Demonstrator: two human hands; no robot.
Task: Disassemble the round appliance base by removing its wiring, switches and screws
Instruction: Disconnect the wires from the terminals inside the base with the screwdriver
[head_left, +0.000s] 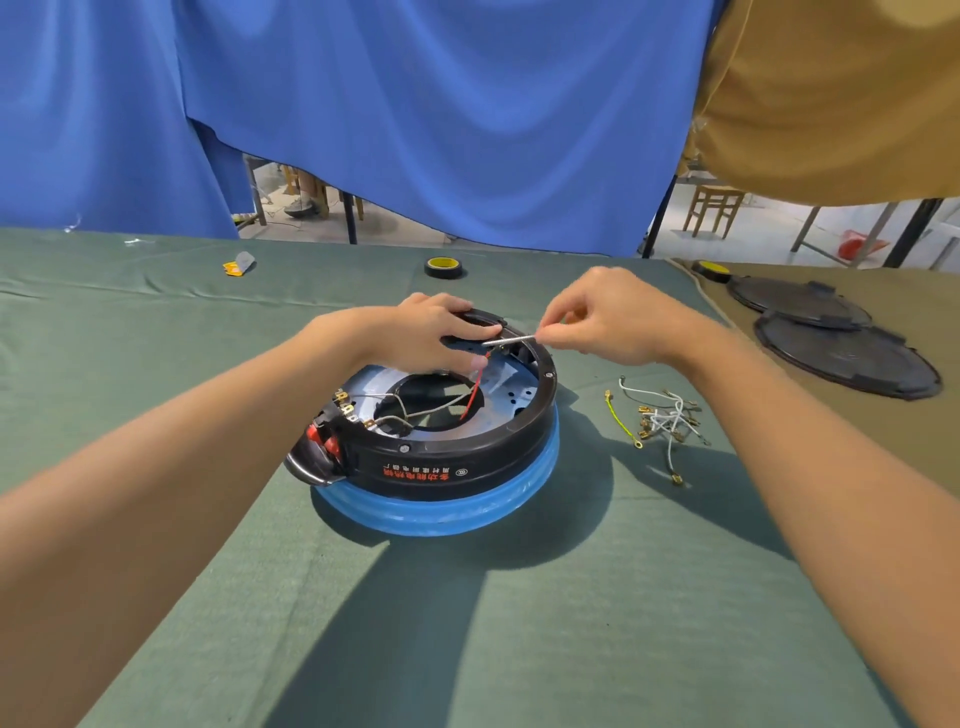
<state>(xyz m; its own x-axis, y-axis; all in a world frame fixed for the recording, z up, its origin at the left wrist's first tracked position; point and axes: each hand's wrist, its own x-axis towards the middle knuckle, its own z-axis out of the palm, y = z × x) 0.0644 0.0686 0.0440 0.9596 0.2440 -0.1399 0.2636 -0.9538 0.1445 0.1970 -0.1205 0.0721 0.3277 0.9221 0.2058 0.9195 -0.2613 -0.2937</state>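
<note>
Head view: round black plastic appliance base (467, 457) sits mid-table on a green cloth-covered table (156, 364), open side up, stacked on a blue ring-shaped part (447, 512). Silvery inner plate and centre hole are exposed.

Left hand (431, 332) lies on the base's rim at 12 o'clock, fingers fairly straight and spread, pressing down, gripping nothing that I can see. Right hand (608, 317) hovers just past the rim at 1 o'clock, thumb and forefinger pinched tight on a thin whitish wire (511, 340) that runs level toward the left fingertips.

A red wire (475, 387) drops from under the left thumb into the centre hole. White wires (415, 405) are still attached, crossing the hole to brass terminals at the rim's 9 o'clock. A red switch block (324, 439) sits at the rim's 8 o'clock.

A loose pile of white wires with brass terminals (665, 415) lies on the cloth at 3 o'clock of the base, apart from it, with a yellow-green wire (621, 418) at its near side. Black tape roll with yellow core (445, 267) at 12 o'clock, well apart. Two black round plastic covers (841, 353) overlap on tan cloth at 2 o'clock. Crumpled yellow wrapper (239, 265) at 11 o'clock. Blue curtain (415, 104) hangs behind.
</note>
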